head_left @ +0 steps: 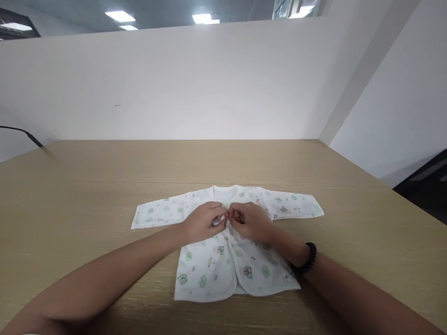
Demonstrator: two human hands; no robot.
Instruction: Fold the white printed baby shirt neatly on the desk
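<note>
Angling inward from both sides, the left hand [204, 223] and right hand [253, 221] are almost meeting, pinching the shirt [206, 267] at its front opening; it is lying spread on the tabletop [104, 163].

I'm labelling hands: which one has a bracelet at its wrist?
The right hand: a black bracelet circles its wrist, while the left hand has none.

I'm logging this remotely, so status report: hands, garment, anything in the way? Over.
Left hand and right hand: pinching at the front opening, close together. White printed top: laid out on tabletop, sleeves spread. In the way: hands hide part of it.
</note>
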